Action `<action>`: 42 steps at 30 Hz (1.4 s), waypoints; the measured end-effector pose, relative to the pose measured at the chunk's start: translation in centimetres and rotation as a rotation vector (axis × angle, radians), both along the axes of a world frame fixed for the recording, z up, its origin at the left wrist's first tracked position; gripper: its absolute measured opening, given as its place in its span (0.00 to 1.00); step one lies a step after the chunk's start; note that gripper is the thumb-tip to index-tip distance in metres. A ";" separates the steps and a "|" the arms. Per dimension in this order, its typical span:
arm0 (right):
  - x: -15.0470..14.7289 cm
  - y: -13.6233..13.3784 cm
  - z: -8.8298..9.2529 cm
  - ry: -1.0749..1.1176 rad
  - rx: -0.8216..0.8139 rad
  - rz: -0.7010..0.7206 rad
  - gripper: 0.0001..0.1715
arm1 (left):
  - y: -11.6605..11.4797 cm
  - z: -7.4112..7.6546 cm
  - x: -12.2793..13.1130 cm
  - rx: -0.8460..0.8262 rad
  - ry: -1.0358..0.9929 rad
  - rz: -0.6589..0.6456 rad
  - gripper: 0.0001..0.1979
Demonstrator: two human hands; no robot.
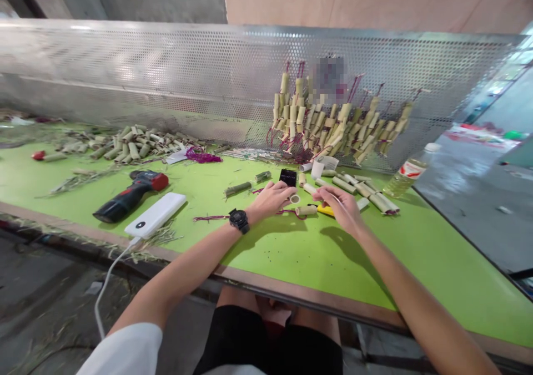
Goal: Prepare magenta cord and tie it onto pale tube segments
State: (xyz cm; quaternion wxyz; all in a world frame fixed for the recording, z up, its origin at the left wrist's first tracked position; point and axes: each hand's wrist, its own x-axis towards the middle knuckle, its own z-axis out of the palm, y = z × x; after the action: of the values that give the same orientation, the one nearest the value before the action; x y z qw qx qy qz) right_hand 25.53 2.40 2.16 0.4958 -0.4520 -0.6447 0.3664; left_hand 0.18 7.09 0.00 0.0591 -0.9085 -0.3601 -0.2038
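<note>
Both hands rest on a green table (300,253). My left hand (272,197), with a black watch on its wrist, lies palm down with the fingers curled toward a small bamboo ring (295,198) and a purple cord (208,218). My right hand (339,204) lies palm down over a yellow-handled tool (325,210), fingers bent, touching a short bamboo tube (306,210). A black phone (287,177) lies just beyond my left hand. What the fingers grip is hidden.
Tied bamboo bundles (337,122) lean on a perforated metal wall (166,81). Loose bamboo pieces (129,145) lie at the left, more (366,191) at the right. A red-black drill (129,194), white power bank (156,214) and plastic bottle (408,175) sit on the table.
</note>
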 end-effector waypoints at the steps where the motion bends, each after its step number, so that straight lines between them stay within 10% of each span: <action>1: -0.4 -0.3 -0.3 -0.025 0.039 -0.043 0.27 | -0.1 0.0 0.1 -0.012 -0.005 -0.001 0.16; 13: -3.2 -2.5 -3.1 -0.481 0.738 0.012 0.19 | -0.8 -0.8 1.0 -0.009 -0.035 -0.031 0.17; 42: -4.3 -2.7 -3.4 -0.817 0.719 -0.097 0.24 | -0.7 -0.9 0.9 0.092 -0.012 0.014 0.15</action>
State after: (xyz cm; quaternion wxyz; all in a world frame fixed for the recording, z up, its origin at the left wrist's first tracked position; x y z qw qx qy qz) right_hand 21.22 -0.27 -1.28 0.3447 -0.3888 -0.8479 -0.1055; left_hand 1.03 6.40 -0.91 0.1001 -0.9010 -0.3572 -0.2252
